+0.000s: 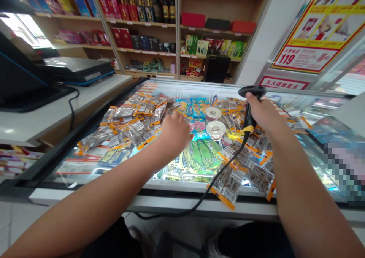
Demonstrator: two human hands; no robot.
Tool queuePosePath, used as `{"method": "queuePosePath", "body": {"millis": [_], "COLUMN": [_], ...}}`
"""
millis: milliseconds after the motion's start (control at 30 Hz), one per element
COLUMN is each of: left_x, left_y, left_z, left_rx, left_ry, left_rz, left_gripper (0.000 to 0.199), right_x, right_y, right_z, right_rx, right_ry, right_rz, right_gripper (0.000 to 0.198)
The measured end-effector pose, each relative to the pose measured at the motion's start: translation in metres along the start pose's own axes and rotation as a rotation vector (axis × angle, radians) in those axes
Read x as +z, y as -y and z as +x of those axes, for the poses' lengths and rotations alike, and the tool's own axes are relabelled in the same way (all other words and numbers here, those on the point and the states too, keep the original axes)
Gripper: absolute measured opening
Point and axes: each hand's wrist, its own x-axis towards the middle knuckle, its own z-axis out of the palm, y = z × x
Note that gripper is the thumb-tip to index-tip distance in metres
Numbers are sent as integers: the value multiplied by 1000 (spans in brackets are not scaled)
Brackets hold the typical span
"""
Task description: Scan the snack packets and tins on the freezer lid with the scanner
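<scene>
My right hand point(265, 111) grips a black handheld barcode scanner point(249, 117), whose wide head points up and away. Its black cable runs down over the front edge of a glass-topped freezer point(94, 170). My left hand point(176, 134) is curled, knuckles up, over the freezer top beside a pile of clear snack packets with orange ends point(134, 117). Its fingertips are hidden, so what they hold, if anything, cannot be made out. More such packets point(245, 159) lie spread beneath and around the scanner.
Under the glass are white-lidded tubs point(216, 129), green ice-cream packs point(199, 155) and blue packs point(195, 108). A weighing scale point(80, 68) stands on the white counter point(40, 117) at left. Stocked shelves point(142, 22) rise behind the freezer.
</scene>
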Motion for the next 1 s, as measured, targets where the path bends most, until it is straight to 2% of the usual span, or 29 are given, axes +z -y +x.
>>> {"method": "queuePosePath", "body": {"millis": [67,133,233,333,400,467,600,667,767,833,900,933,1000], "left_x": [1,1,3,12,21,28,27,23,24,31,37,38,37], "left_y": [-1,-6,-19,-31,-37,-40,-33,-27,-19,-15,-10,-7,3], "left_z": [0,0,4,10,13,15,18,21,29,35,38,38,37], "left_rx": [24,64,165,359,469,510,500,446,252,123,65,84,211], "left_ry": [-48,-116,-228,-307,-293,-249,-220,-206,-201,-269,-352,-361,-280], "left_rz": [4,-36,-135,-214,-243,-252,-296,-408,-675,-758,-679,-605,-494], "left_gripper": [38,34,42,61,62,54,32,30,36,36,44,45,38], "right_x": [3,9,18,20,18,15,11,11,10,10,9,10,10], "right_y": [-7,-7,5,25,36,42,43,41,40,40,39,38,37], "right_z": [2,1,-9,-22,-29,-33,-30,-27,-26,-26,-26,-26,-27], "right_rx": [-8,7,20,55,76,85,94,90,80,80,88,98,122], "right_ry": [-12,22,155,302,317,277,199,172,168,186,202,211,240], "right_rz": [-144,-184,77,413,508,533,550,565,554,539,532,531,531], "right_gripper": [59,60,53,49,50,51,49,49,53,54,54,53,49]}}
